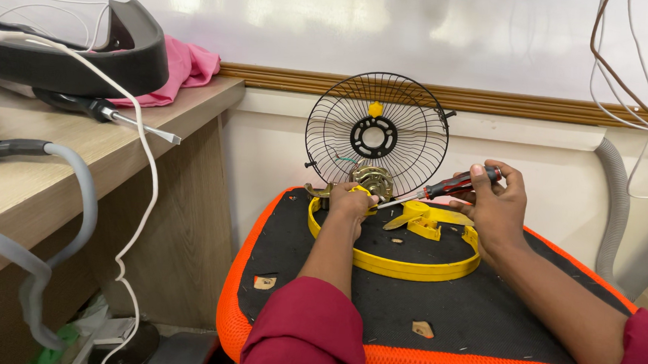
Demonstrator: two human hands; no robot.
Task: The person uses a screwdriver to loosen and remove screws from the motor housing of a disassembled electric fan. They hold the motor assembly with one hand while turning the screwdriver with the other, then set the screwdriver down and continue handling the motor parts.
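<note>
A ring (pixel 409 268) lies on the stool (pixel 480 319), fan guard (pixel 376 133) behind, desk (pixel 54 180) left.

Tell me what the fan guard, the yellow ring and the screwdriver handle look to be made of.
Fan guard: thin metal wire with a black coat, judging by its fine welded spokes. Yellow ring: probably moulded plastic, smooth and evenly coloured. Screwdriver handle, in the right hand: likely glossy red and black plastic.

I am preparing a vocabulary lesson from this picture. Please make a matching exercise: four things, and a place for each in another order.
Things:
1. red-and-black-handled screwdriver
2. round black wire fan guard
3. yellow plastic ring
4. pink cloth

Places:
A. flat on the black seat pad
B. on the wooden desk
C. in the right hand
D. upright against the wall

Pairs: 1-C, 2-D, 3-A, 4-B
</note>
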